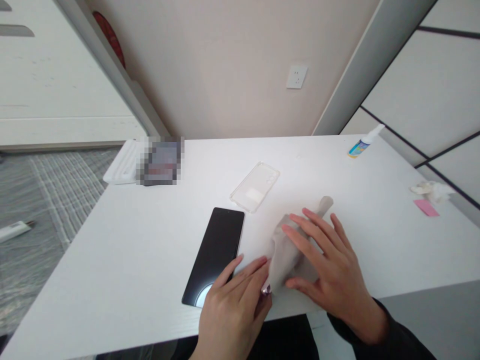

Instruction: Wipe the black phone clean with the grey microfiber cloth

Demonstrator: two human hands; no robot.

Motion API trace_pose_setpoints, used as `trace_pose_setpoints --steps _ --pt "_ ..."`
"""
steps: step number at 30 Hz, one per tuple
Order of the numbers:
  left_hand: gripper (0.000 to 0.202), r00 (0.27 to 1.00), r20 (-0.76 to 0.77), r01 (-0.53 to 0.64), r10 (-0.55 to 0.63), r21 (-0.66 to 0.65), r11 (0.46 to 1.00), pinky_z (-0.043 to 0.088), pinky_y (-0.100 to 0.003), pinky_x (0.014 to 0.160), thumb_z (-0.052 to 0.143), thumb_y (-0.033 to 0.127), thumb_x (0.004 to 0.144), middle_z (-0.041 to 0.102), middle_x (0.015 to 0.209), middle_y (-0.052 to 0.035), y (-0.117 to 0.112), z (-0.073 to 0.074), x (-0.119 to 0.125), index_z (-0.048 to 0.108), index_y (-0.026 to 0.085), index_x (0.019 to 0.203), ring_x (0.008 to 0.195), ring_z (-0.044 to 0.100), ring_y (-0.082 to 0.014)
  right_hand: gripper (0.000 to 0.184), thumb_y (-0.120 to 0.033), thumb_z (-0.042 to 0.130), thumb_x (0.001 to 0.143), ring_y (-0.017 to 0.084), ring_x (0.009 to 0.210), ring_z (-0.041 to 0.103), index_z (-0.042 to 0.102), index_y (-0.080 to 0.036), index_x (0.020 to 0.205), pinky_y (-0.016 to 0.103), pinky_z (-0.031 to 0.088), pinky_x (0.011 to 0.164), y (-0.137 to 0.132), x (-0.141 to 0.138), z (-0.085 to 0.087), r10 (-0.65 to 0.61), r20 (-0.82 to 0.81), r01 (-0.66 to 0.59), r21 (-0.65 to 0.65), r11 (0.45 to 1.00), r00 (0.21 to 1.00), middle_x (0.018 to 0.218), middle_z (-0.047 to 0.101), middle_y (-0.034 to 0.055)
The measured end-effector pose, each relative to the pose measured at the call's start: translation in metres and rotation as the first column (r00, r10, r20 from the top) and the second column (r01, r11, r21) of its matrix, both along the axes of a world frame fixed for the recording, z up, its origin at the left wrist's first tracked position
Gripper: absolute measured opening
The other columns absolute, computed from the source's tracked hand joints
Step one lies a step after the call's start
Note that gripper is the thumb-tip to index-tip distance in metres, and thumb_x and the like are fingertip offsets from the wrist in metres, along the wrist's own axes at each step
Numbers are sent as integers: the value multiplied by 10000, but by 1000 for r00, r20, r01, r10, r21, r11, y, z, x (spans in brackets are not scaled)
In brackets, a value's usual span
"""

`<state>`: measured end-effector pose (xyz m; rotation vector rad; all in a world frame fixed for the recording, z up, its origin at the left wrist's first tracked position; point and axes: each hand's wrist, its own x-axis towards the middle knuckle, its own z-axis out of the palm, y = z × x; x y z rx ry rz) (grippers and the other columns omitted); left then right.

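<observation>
My right hand [332,270] is over a grey cloth [283,260], fingers spread and fingertips resting on or just above it. A rounded grey end [325,204] sticks out beyond the fingers; I cannot tell whether it is part of the cloth. At the cloth's left edge, my left hand [236,300] has its fingers bent together around a small shiny purplish thing [266,289], mostly hidden by fingers and cloth. Left of the cloth lies a black smartphone [215,255], screen up, its lower right partly behind my left hand. A clear phone case [255,186] lies behind them.
On the white table [123,270] a small spray bottle [363,142] lies at the back right. A pink slip [426,207] and a crumpled tissue [431,191] are at the right edge. A white tray-like item [122,165] and a blurred dark object [161,162] sit back left.
</observation>
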<state>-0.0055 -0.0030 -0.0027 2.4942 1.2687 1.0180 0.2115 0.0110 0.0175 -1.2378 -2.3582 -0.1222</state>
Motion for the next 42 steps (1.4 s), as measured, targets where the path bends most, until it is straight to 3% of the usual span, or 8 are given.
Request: trace_pose_setpoints --steps 6,11,16,20,24,29,32,42 --pt "283 998 64 -22 19 34 999 672 -399 923 478 269 1001 818 836 -40 0 -3 -1 663 226 792 840 817 -221 876 -844 387 970 293 1618 218 401 -265 1627 551 26 1317 -5 -7 -5 184 74 -185 9 983 980 1687 406 78" --pt "294 1000 -13 -9 9 0 1000 613 -397 1048 519 98 962 825 1110 -37 0 0 0 685 169 1194 978 805 -181 958 -846 356 975 363 1634 134 414 -124 1602 584 7 1304 -4 -3 -3 19 63 -18 -25 1000 998 1703 355 166" --pt "230 1000 -12 8 -8 -6 1000 590 -401 1075 490 134 988 801 829 3 -2 -2 0 666 211 862 819 801 -165 932 -853 345 973 277 1624 207 446 -153 1581 533 -3 1323 -5 1 -2 155 97 -156 4 988 983 1659 455 108" --pt "244 999 -11 -32 32 1 999 535 -348 1136 567 90 965 821 1135 -15 -2 -1 2 676 184 1162 1034 790 -153 925 -803 326 1014 317 1626 193 450 -60 1550 563 1 1314 3 8 -4 -37 48 37 0 999 998 1627 478 190" --pt "256 999 -33 15 -15 1 1000 557 -352 1112 508 162 1002 814 1174 -26 -1 1 1 673 177 1196 1065 785 -162 975 -881 321 955 299 1627 198 479 -120 1544 531 22 1325 -3 1 -2 133 61 -134 -2 991 989 1641 483 107" --pt "310 999 -18 -34 34 3 999 474 -323 1192 542 73 936 817 1152 -23 -2 -1 2 672 166 1202 1068 779 -130 929 -810 370 1002 302 1621 206 453 -66 1553 570 -8 1314 1 6 -3 12 82 -13 16 1000 997 1621 492 173" --pt "245 1000 11 -20 20 -2 1000 482 -344 1186 512 137 926 824 1066 -31 -4 -2 3 685 176 1094 1018 791 -142 980 -852 394 964 330 1627 177 463 -72 1554 564 -4 1316 3 6 -4 148 112 -151 17 988 983 1643 467 155" --pt "236 1000 -5 -2 2 7 1000 488 -341 1174 517 121 916 823 1061 -36 -4 -7 3 670 166 1089 1078 779 -153 581 -503 572 1054 296 1595 265 546 -139 1507 532 34 1324 8 14 -3 246 123 -252 33 967 961 1614 519 81"
